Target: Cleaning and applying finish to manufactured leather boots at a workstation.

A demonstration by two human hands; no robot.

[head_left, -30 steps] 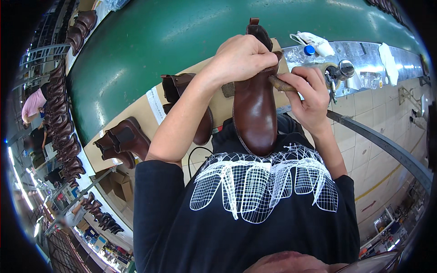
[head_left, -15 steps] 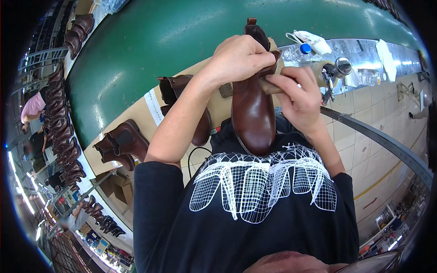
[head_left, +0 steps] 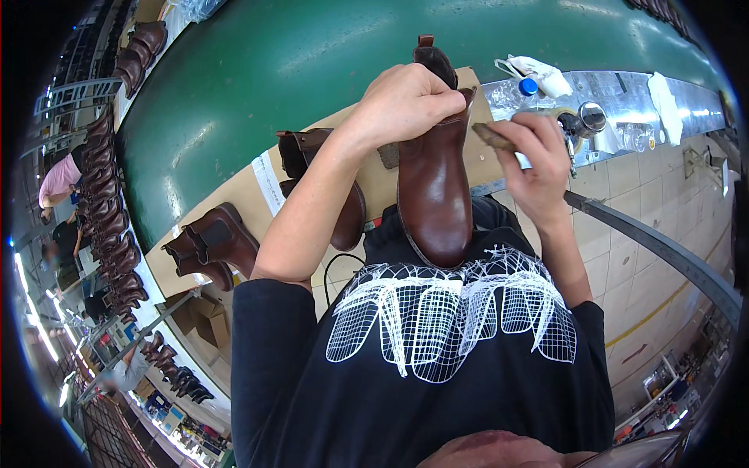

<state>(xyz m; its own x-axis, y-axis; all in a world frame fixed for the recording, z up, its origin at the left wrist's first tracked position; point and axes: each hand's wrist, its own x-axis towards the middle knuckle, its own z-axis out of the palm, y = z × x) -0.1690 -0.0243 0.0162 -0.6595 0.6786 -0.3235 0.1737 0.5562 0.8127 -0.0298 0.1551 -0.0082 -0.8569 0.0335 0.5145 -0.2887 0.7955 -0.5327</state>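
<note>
A glossy dark brown ankle boot (head_left: 437,191) points its toe toward me, close to my body. My left hand (head_left: 413,101) is closed on the boot's upper near the ankle opening, with the pull tab standing up beyond it. My right hand (head_left: 540,164) pinches a small worn brown block (head_left: 493,137), apart from the boot's right side. What the block is made of I cannot tell. Left of the boot, a rough dark brown piece (head_left: 388,155) lies on the cardboard (head_left: 328,117). Behind my left forearm stands another brown boot (head_left: 347,214), partly hidden.
More brown boots (head_left: 222,238) rest on the cardboard at left. A green table (head_left: 273,70) stretches beyond it. At right, a metal shelf (head_left: 624,86) holds a blue-capped bottle (head_left: 528,86), a tape roll and a white cloth. A metal rail (head_left: 655,246) runs along the right.
My right hand has drawn the brown block away from the boot's side, to the right. My left hand keeps its grip on the boot.
</note>
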